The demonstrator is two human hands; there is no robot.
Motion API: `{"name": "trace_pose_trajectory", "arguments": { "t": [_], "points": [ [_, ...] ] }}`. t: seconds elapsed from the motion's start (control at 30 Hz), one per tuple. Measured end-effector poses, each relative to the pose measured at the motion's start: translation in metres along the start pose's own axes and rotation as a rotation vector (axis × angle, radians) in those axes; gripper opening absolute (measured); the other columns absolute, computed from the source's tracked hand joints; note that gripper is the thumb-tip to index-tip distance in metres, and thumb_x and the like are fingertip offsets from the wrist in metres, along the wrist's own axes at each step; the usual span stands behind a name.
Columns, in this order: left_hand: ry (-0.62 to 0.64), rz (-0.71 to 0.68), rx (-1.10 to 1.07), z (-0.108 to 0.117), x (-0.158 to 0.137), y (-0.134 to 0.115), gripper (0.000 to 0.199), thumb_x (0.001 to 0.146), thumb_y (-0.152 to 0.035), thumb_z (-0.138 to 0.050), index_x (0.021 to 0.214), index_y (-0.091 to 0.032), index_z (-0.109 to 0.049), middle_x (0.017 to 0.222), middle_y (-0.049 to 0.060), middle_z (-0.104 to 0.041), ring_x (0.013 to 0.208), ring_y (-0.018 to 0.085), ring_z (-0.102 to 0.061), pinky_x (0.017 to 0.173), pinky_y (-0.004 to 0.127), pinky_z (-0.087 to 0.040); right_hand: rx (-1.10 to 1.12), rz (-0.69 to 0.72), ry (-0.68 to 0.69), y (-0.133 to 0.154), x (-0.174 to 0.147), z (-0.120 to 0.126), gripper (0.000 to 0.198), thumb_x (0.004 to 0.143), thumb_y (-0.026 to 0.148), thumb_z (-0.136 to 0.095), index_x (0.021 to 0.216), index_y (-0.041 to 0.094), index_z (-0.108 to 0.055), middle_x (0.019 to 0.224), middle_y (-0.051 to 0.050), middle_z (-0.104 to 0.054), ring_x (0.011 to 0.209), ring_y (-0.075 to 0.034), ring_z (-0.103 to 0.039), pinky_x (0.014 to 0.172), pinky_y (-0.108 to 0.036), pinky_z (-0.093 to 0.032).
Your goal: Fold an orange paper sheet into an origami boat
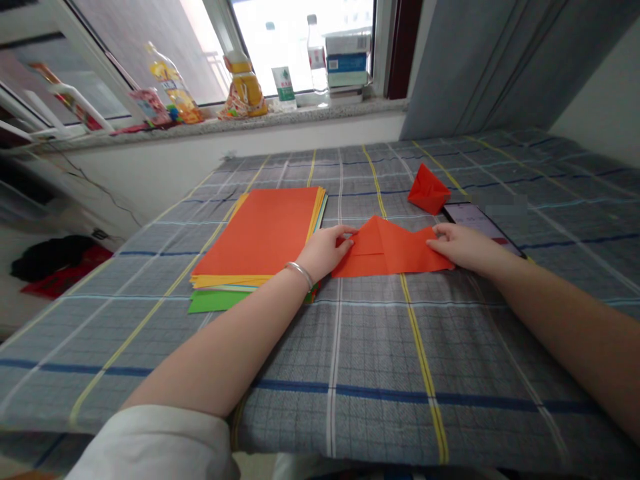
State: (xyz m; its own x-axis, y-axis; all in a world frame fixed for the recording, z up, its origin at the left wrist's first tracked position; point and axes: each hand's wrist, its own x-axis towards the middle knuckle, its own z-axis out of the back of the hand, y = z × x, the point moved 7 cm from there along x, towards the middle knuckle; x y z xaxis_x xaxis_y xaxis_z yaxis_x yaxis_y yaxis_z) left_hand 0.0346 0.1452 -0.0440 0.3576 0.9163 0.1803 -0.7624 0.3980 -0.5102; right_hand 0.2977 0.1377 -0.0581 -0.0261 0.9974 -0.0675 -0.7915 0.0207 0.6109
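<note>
A partly folded sheet of orange-red paper (387, 250) lies between my hands, with a peak at its upper left and creases across it. My left hand (327, 250), with a silver bangle at the wrist, pinches its left end between thumb and fingers. At the other end, my right hand (453, 243) grips the right edge in the same way. Just beyond, a small red folded paper shape (429, 190) stands on the cloth. To the left is a stack of coloured paper (260, 230), orange on top, with yellow and green sheets showing at its edges.
A phone (483, 227) lies beyond my right hand, partly hidden by it. Plaid cloth (370, 360) covers the bed or table. Along the windowsill (300, 113) stand a yellow drink bottle (175, 87), a clear bottle (316, 57) and stacked boxes (347, 63).
</note>
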Motion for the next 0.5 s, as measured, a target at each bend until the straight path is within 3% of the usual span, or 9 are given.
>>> {"name": "trace_pose_trajectory", "arguments": {
  "t": [0.1,0.17,0.23,0.33,0.4,0.5],
  "points": [
    [0.022,-0.104,0.145,-0.006,0.0,-0.007,0.031,0.092,-0.023,-0.052,0.118,-0.024,-0.068,0.107,0.006,-0.07,0.1,0.02,-0.062,0.096,0.038,-0.047,-0.083,-0.02,0.059,-0.003,0.002,-0.001,0.007,0.08,0.028,-0.054,0.077,0.025,-0.059,0.052,-0.001,-0.06,0.041,-0.018,-0.054,0.039,-0.032,-0.034],
    [0.034,-0.137,0.211,-0.009,-0.001,-0.008,0.031,0.092,-0.023,-0.051,0.118,-0.024,-0.069,0.106,0.008,-0.068,0.101,0.021,-0.061,0.097,0.039,-0.047,-0.083,-0.073,0.108,-0.009,0.001,-0.004,0.011,0.081,0.029,-0.053,0.086,0.024,-0.061,0.055,-0.001,-0.062,0.039,-0.018,-0.054,0.039,-0.032,-0.037],
    [0.021,-0.157,0.241,-0.01,-0.002,-0.01,0.032,0.092,-0.024,-0.052,0.119,-0.023,-0.069,0.113,0.01,-0.064,0.104,0.022,-0.06,0.097,0.039,-0.047,-0.173,-0.07,0.068,-0.011,0.0,-0.003,0.022,0.081,0.033,-0.057,0.098,0.021,-0.063,0.06,-0.003,-0.064,0.044,-0.02,-0.057,0.043,-0.033,-0.041],
    [0.0,-0.254,0.292,-0.01,-0.007,-0.022,0.035,0.092,-0.025,-0.052,0.125,-0.026,-0.065,0.143,0.011,-0.049,0.125,0.025,-0.052,0.109,0.047,-0.037,-0.388,0.144,-0.162,0.005,-0.005,0.006,0.045,0.08,0.037,-0.06,0.12,0.016,-0.061,0.082,-0.012,-0.071,0.07,-0.028,-0.067,0.061,-0.04,-0.051],
    [0.082,-0.365,0.346,-0.017,-0.014,-0.034,0.036,0.096,-0.027,-0.048,0.129,-0.029,-0.062,0.15,0.007,-0.044,0.139,0.027,-0.039,0.117,0.057,-0.02,-0.476,0.338,-0.275,0.023,-0.013,0.004,0.051,0.083,0.036,-0.056,0.129,0.014,-0.058,0.105,-0.019,-0.069,0.095,-0.034,-0.066,0.079,-0.048,-0.053],
    [0.264,-0.459,0.366,-0.029,-0.023,-0.047,0.043,0.1,-0.031,-0.04,0.142,-0.022,-0.048,0.153,0.009,-0.042,0.146,0.024,-0.031,0.12,0.054,-0.013,-0.484,0.627,-0.189,0.048,-0.027,-0.017,0.046,0.09,0.031,-0.047,0.13,0.013,-0.06,0.132,-0.018,-0.061,0.125,-0.036,-0.052,0.105,-0.055,-0.04]
  ]
}}
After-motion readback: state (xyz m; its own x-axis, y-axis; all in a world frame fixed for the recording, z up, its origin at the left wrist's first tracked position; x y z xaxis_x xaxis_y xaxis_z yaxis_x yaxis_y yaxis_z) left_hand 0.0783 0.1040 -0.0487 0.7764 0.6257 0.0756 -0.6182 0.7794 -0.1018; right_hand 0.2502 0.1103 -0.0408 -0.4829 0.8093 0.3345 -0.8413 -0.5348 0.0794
